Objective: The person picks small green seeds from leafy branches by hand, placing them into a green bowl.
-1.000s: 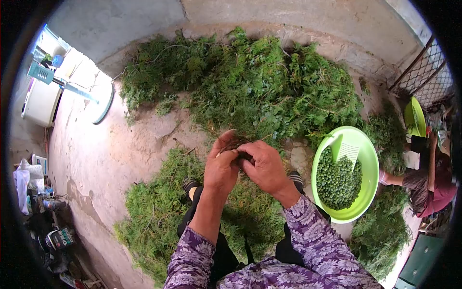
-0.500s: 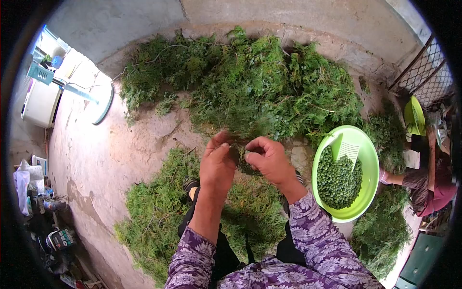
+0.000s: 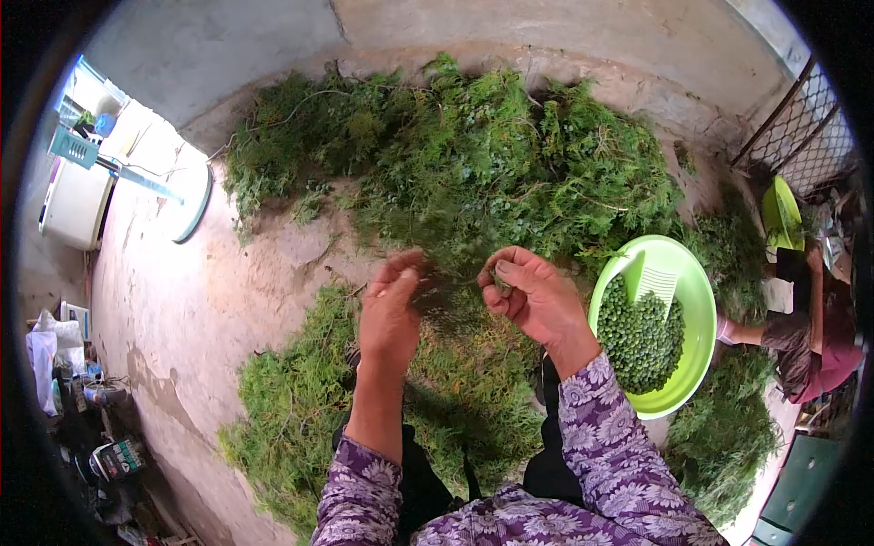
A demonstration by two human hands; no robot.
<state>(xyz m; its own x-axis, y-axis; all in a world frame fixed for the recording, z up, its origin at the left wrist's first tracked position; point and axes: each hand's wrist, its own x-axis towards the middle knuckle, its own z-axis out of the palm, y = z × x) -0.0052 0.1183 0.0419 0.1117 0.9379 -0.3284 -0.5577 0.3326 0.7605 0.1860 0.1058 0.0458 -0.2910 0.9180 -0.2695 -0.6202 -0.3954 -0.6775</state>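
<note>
Left hand (image 3: 389, 318) shifted left since the earlier frames, fingers pinching a motion-blurred sprig (image 3: 443, 293) above cut greenery (image 3: 300, 396) on the floor. Right hand (image 3: 542, 300), previously close by, now drawn rightward, apart; fingers curled, cannot tell whether they grasp anything. Farther right, green berries (image 3: 637, 346) lie unchanged in the lime basin (image 3: 699, 350).
</note>
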